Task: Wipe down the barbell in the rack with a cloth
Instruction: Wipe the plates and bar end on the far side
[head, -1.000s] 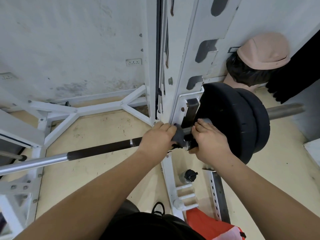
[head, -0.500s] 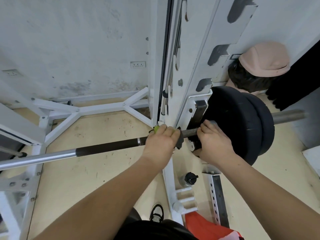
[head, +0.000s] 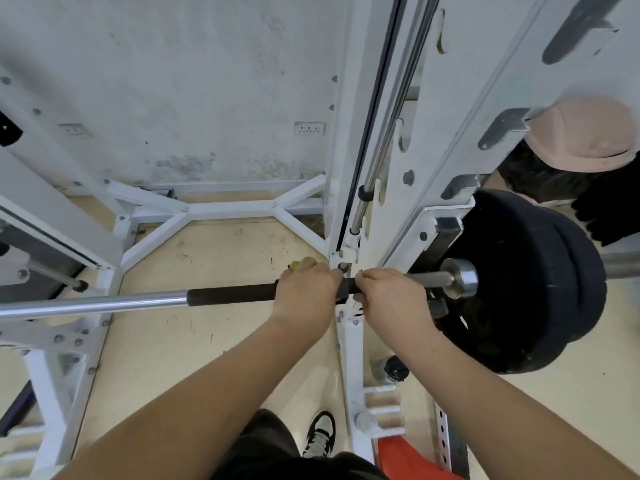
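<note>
Glossy chrome barbell point(head: 97, 304) with matt black grip; matt rubbery plates point(head: 526, 282).

Gripping the barbell point(head: 225, 295) overhand, left hand point(head: 306, 289) and right hand point(head: 391, 296) close together, just in front of the white rack upright point(head: 346, 150). Yellow-green scrap point(head: 295, 265) poking out above left knuckles. Black plates point(head: 526, 282) loaded at right.

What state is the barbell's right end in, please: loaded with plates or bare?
Loaded: two black plates sit on the barbell there.
</note>
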Available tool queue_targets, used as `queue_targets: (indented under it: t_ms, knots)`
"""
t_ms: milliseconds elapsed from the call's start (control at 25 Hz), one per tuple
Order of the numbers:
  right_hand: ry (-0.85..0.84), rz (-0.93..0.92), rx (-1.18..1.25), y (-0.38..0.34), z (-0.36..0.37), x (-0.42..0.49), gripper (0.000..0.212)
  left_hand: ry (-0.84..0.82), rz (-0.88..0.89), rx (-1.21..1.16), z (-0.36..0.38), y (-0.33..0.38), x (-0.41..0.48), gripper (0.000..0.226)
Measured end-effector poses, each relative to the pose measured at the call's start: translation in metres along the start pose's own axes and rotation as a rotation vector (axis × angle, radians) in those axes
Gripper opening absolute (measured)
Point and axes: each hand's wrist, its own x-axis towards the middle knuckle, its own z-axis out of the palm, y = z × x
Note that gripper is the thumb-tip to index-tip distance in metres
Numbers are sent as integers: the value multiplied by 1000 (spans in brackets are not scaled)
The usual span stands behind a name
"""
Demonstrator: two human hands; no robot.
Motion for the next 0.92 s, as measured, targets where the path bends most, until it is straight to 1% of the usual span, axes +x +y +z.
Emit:
queue_targets:
  t_ms: [40, 80, 160, 240, 280, 360, 400, 480, 560, 600, 680, 720, 760, 840, 920]
  knots:
    - [-4, 1, -19, 0, 0, 3, 8, 20, 48, -44, -2, -9, -4, 15]
    - [-1, -3, -18, 2, 0, 6, 8, 75, 115, -71, -3, -25, -16, 23]
    - [23, -5, -1, 5, -2, 9, 15, 146, 194, -54, -6, -59, -47, 37]
    - [39, -9, 21, 4, -4, 9, 19, 173, 174, 10, -8, -85, -64, 44]
    - [58, -11, 27, 4, -4, 8, 20, 167, 106, 25, -7, -85, -62, 44]
    - [77, -8, 35, 4, -3, 6, 19, 120, -39, 126, -1, -60, -48, 41]
    - [76, -7, 35, 4, -3, 5, 17, 107, -59, 164, 4, -39, -39, 44]
    - [82, 5, 36, 4, -4, 5, 17, 142, 3, 118, 16, 1, -24, 51]
    - [78, 16, 25, 2, -6, 5, 19, 119, 61, -14, 18, 21, -13, 46]
    - [70, 15, 20, 1, -6, 6, 18, 116, 79, -45, 15, 17, -12, 43]
    - [34, 17, -5, 0, -8, 9, 10, 177, 125, -33, 9, -12, -24, 37]
    - [1, 23, -22, -1, -9, 10, 7, 180, 132, -51, 4, -35, -35, 34]
    - [-25, 27, -41, -2, -10, 11, 9, 174, 128, -83, -4, -60, -48, 30]
    - [-28, 22, -73, -4, -11, 10, 11, 154, 63, -159, -20, -98, -66, 22]
    - [-44, 1, -98, -4, -16, 13, 10, 130, -95, -145, -24, -93, -59, 18]
